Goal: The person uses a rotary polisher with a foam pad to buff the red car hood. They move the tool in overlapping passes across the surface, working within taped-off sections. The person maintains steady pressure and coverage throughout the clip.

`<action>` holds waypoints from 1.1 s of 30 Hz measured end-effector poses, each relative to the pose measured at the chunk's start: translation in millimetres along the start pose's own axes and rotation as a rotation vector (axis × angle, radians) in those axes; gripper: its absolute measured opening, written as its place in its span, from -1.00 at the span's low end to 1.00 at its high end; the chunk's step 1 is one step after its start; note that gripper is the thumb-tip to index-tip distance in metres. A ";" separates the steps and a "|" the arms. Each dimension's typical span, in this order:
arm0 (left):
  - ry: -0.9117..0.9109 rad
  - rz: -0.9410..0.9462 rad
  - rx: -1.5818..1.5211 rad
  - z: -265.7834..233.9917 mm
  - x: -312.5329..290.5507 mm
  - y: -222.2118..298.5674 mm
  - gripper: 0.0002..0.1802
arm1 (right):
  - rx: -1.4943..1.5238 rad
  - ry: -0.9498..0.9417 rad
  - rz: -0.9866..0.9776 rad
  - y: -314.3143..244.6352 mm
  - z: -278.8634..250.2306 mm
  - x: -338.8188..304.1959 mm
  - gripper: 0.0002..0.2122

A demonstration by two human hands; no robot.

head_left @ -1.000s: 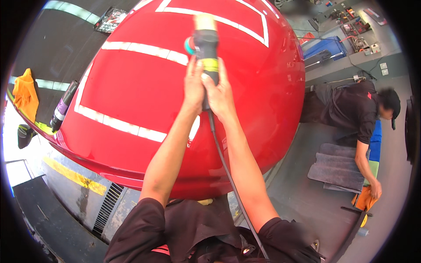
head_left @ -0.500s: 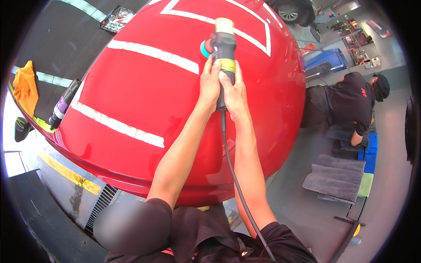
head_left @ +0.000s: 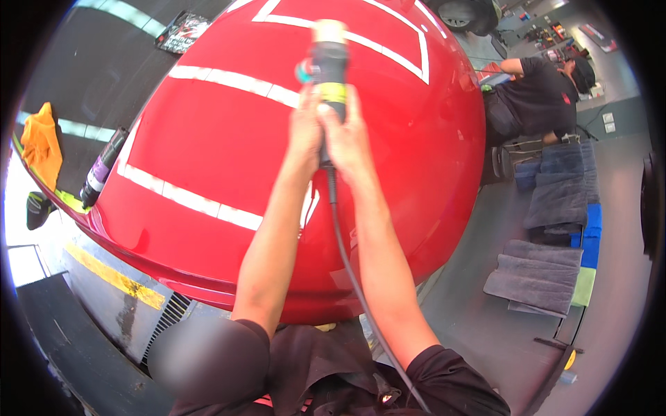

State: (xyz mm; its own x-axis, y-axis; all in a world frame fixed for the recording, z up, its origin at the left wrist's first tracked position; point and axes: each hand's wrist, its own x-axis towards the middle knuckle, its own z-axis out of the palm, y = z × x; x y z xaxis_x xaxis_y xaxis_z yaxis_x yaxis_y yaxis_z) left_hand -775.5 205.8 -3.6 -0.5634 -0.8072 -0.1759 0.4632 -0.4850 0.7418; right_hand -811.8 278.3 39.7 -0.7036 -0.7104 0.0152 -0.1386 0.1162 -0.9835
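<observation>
A black corded polisher [head_left: 330, 66] with a yellow band and a teal pad is out over the glossy red car panel [head_left: 229, 139]. Both hands grip its body: my left hand [head_left: 304, 128] along the left side, my right hand [head_left: 349, 135] along the right, fingers closed round it. The pad shows at the tool's left edge and looks to be on or very near the paint; motion blur hides the exact contact. From the rear end a black cord [head_left: 338, 215] runs down between my forearms, past my right arm.
At left, a dark bottle [head_left: 104, 170] and an orange cloth [head_left: 41, 142] lie by the panel's edge. Grey towels [head_left: 534, 274] hang on a rack at right. Another person [head_left: 538, 100] in dark clothes bends beyond the car's right side. A wheel [head_left: 459, 14] stands far back.
Both hands and the polisher have shifted left and slightly farther away across the panel. The other person has moved farther back, with an arm now reaching left.
</observation>
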 end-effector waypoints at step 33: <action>-0.071 -0.157 0.039 -2.6 -101.2 -19.5 -0.43 | -0.113 0.068 0.137 17.9 -34.9 -102.2 -0.18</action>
State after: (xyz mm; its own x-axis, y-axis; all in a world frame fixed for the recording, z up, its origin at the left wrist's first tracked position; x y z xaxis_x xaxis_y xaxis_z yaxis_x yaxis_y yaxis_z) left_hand -725.7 296.1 -2.0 -0.6743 -0.6962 -0.2463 0.3398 -0.5886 0.7335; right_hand -766.7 377.2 26.9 -0.7661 -0.6347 -0.1015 -0.1129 0.2883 -0.9509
